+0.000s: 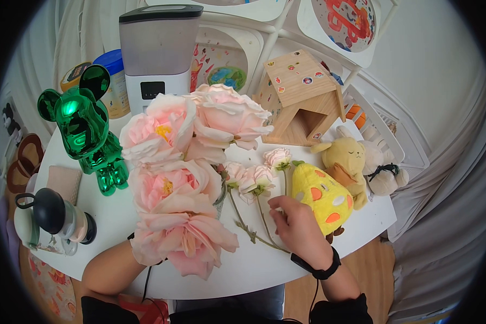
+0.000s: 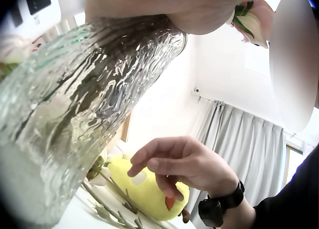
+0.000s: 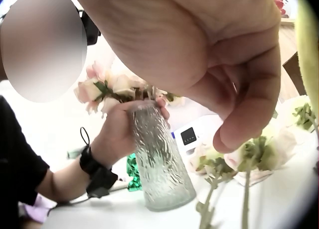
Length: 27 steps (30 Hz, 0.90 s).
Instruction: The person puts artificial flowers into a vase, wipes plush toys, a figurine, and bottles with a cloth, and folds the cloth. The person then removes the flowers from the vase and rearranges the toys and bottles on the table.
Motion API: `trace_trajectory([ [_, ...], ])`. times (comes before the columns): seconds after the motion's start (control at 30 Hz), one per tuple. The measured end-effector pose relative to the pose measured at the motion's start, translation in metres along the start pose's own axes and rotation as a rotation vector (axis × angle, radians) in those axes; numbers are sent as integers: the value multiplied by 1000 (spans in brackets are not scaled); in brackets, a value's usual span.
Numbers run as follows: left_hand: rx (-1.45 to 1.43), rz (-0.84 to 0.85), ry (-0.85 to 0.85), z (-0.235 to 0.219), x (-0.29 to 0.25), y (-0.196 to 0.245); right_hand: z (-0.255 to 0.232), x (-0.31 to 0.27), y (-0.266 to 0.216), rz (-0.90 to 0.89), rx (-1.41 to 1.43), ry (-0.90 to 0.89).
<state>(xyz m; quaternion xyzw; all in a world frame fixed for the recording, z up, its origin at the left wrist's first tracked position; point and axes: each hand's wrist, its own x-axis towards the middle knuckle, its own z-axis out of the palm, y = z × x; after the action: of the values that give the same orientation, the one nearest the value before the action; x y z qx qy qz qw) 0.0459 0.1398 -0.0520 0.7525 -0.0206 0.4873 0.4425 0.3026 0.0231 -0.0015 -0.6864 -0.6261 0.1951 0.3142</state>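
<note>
My left hand [image 3: 115, 129] grips the neck of a textured glass vase [image 3: 162, 164], seen in the right wrist view. Large pink flowers [image 1: 170, 186] rise from the vase and hide that hand in the head view. Small pale roses [image 1: 256, 178] on green stems [image 1: 243, 227] lie on the white table. Over their stems is my right hand [image 1: 302, 229], fingers loosely bent with nothing between them. Beside it, to the right, lies a yellow plush [image 1: 321, 197] with orange and white spots.
A shiny green bear figure [image 1: 83, 127] and a dark-lidded bottle [image 1: 51, 210] stand at left. Behind the flowers is a white dispenser [image 1: 159, 59]. A wooden house [image 1: 302, 97] stands at the back right, near a beige plush toy [image 1: 344, 162]. The table edge [image 1: 243, 296] is closest to my body.
</note>
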Motion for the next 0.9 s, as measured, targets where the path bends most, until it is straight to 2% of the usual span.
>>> trace_trajectory([
  [0.07,-15,32,-18,-1,0,-3,6,1,8,7,-67,6],
  [0.13,-25,64,-39,-5,-2,-4,17,3,15,22,-168,-73],
  [0.27,-20,115,-70,-8,3,-6,18,7,16,61,-201,-38],
  [0.33,-21,135,-81,-6,3,-7,8,1,-2,-66,-391,169],
  [0.37,-26,145,-89,-7,1,-8,4,0,-9,-67,-388,168],
  [0.43,-12,143,-95,-8,4,2,-5,2,-21,-155,-402,279],
  [0.5,8,147,-97,-7,5,5,-17,8,-24,-154,-400,337],
  [0.57,45,78,-22,0,2,3,-31,17,-21,-345,-234,578],
  [0.6,59,84,-21,1,2,4,-33,21,-27,-359,-227,581],
  [0.67,-139,13,-8,1,3,7,-43,25,-49,-238,497,648],
  [0.7,-234,-22,1,2,4,9,-53,27,-59,-383,684,518],
  [0.77,-414,-94,6,2,7,14,-59,31,-76,-461,926,418],
  [0.9,-770,-252,1,1,16,25,-50,38,-98,-512,1089,296],
])
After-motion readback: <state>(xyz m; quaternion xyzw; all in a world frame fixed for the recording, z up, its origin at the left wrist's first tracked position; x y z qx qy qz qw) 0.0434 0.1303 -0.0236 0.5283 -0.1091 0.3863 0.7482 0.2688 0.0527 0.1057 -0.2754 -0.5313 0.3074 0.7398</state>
